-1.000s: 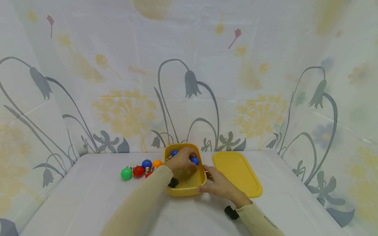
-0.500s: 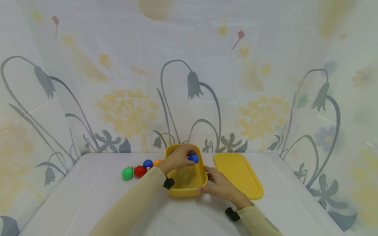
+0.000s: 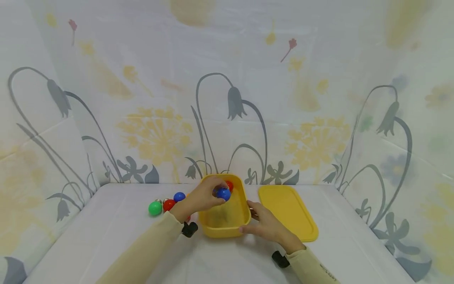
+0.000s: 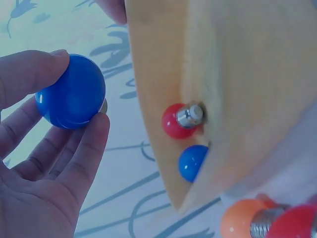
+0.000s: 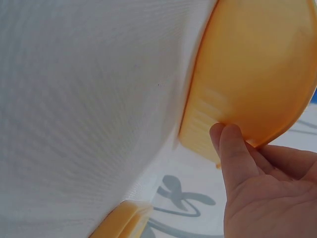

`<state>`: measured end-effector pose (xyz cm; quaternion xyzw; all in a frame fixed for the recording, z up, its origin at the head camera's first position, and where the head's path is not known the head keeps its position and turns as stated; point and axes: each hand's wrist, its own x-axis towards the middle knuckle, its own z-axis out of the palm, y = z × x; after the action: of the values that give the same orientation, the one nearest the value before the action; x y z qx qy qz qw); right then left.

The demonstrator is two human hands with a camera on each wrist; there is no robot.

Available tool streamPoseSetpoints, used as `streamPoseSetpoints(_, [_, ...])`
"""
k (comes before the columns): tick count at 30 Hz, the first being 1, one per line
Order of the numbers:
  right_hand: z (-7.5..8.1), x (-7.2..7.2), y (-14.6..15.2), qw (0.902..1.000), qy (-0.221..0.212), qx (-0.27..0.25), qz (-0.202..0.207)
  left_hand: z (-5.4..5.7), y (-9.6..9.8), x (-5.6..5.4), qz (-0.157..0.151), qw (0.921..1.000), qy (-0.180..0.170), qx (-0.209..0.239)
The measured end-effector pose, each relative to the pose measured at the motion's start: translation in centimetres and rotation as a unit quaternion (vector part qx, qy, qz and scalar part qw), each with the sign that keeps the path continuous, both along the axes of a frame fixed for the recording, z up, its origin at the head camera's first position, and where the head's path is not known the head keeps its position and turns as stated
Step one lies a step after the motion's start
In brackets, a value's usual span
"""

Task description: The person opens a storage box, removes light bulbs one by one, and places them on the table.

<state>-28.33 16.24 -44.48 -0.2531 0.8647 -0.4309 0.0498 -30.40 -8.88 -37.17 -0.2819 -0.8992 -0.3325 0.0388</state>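
Observation:
My left hand (image 3: 203,196) pinches a blue light bulb (image 3: 224,194) between thumb and fingers, over the yellow plastic container (image 3: 223,232). In the left wrist view the blue globe faces the camera and its metal base is mostly hidden. Inside the container, by its wall, lie a red bulb (image 4: 178,124) with a silver screw base and another blue bulb (image 4: 192,162). My right hand (image 3: 267,225) rests against the container's right side, thumb near the front corner. In the right wrist view its fairly straight fingers (image 5: 233,148) touch the outer wall.
Left of the container, several bulbs lie together on the white cloth, among them a green bulb (image 3: 155,208), a red bulb (image 3: 168,204), a blue bulb (image 3: 179,196) and an orange bulb (image 4: 240,219). A flat yellow lid (image 3: 289,213) lies to the right.
My left hand has lifted the blue bulb inside the container and drawn it leftward, uncovering a red bulb behind. The right hand stays at the container's side.

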Motion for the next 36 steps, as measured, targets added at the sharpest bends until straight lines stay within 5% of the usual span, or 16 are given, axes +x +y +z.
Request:
streamPoseSetpoints(10, [0.0, 0.0, 0.0, 0.9999, -0.008, 0.005, -0.011, -0.6, -3.1, 2.0, 0.0, 0.9983, 0.041, 0.042])
streamPoseSetpoints(17, [0.2, 0.1, 0.0, 0.9999, -0.012, -0.001, -0.006, -1.3, -5.7, 3.7, 0.032, 0.9976, 0.049, 0.036])
streamPoseSetpoints(28, [0.2, -0.3, 0.0, 0.9999, -0.002, 0.009, -0.006, -3.0, -9.4, 5.3, 0.085, 0.994, 0.052, 0.045])
streamPoseSetpoints(36, [0.0, -0.2, 0.0, 0.9999, -0.001, 0.011, -0.005, -4.4, -11.4, 5.9, 0.113, 0.9923, 0.015, 0.049])
